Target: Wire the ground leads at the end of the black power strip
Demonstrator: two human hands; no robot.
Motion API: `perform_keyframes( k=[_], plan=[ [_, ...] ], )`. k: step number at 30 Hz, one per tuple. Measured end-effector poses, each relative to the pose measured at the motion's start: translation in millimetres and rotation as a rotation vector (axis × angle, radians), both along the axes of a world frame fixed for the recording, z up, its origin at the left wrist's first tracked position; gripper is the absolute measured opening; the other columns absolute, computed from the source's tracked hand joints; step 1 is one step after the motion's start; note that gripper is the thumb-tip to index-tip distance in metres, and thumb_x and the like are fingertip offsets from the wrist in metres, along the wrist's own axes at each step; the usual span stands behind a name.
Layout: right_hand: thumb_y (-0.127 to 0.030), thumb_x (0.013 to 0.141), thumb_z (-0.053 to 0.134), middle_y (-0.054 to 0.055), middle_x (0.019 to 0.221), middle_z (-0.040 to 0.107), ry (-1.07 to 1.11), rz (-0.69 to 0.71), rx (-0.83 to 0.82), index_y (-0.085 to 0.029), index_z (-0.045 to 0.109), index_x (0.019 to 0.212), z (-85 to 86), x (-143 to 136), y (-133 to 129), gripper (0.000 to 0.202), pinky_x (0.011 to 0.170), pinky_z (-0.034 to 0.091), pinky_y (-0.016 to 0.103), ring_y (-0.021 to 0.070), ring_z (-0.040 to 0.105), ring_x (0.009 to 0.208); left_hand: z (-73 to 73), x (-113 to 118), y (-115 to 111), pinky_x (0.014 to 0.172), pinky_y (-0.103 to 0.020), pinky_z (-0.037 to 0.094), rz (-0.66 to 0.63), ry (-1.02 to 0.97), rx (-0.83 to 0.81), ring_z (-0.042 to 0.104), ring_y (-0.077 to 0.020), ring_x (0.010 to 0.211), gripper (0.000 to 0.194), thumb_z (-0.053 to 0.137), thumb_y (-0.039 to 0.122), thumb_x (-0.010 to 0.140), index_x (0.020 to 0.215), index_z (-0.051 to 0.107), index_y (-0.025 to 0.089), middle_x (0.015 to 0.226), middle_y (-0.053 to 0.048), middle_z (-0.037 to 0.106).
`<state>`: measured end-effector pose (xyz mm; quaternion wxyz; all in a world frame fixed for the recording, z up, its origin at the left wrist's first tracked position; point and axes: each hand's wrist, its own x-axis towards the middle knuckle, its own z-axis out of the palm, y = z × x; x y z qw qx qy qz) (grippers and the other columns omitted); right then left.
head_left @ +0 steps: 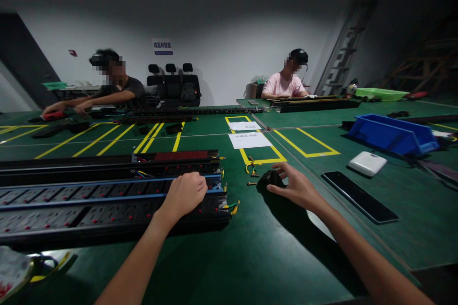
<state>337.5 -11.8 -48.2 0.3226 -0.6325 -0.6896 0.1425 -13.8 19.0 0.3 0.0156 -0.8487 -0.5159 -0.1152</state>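
Observation:
My left hand [186, 190] lies over the right end of a long black power strip [107, 194] with blue edges, its fingers curled down at the strip; the fingertips are hidden. Another black power strip [118, 217] with red indicator lights runs alongside, nearer to me, with yellow-green wires [233, 207] sticking out of its end. My right hand [295, 185] grips a small black block-like part [271, 178] between thumb and fingers, just above or on the green table. Left of that part lie several small screws and yellow-ended wire pieces [252, 167].
Right of my right arm lie a smartphone [359, 195], a white box [367, 163] and a blue bin [393, 134]. Paper sheets [249, 140] lie ahead among yellow tape lines. Two people [119, 90] work across the green table [222, 262]. A plastic bag [14, 269] sits at lower left.

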Motion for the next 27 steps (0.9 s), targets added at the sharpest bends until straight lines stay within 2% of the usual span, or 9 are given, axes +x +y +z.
perform_keyframes(
  k=[13, 19, 27],
  plan=[
    [-0.050, 0.075, 0.074, 0.009, 0.105, 0.072, 0.058, 0.005, -0.035, -0.027, 0.056, 0.122, 5.0, 2.4, -1.7, 0.056, 0.079, 0.053, 0.042, 0.0311, 0.069, 0.098, -1.1, -0.7, 1.1, 0.055, -0.030, 0.021, -0.006, 0.006, -0.001, 0.054, -0.0142, 0.062, 0.033, 0.042, 0.021, 0.091, 0.064, 0.061, 0.019, 0.073, -0.003, 0.061],
    [-0.049, 0.075, 0.074, 0.010, 0.103, 0.072, 0.051, -0.020, 0.010, -0.027, 0.058, 0.122, 8.6, 4.6, -2.5, 0.054, 0.077, 0.054, 0.042, 0.0316, 0.068, 0.099, 0.6, -0.2, -0.4, 0.055, -0.029, 0.025, 0.005, 0.014, -0.013, 0.056, -0.0144, 0.064, 0.033, 0.043, 0.020, 0.091, 0.065, 0.063, 0.018, 0.074, -0.003, 0.062],
    [-0.047, 0.076, 0.072, 0.010, 0.108, 0.071, 0.028, 0.004, 0.010, -0.027, 0.059, 0.121, 2.4, 1.8, -0.9, 0.051, 0.077, 0.053, 0.043, 0.0313, 0.067, 0.098, 2.9, -0.1, -1.3, 0.056, -0.028, 0.028, -0.004, 0.000, -0.032, 0.056, -0.0151, 0.065, 0.034, 0.042, 0.022, 0.093, 0.066, 0.063, 0.017, 0.075, -0.004, 0.061]
  ],
)
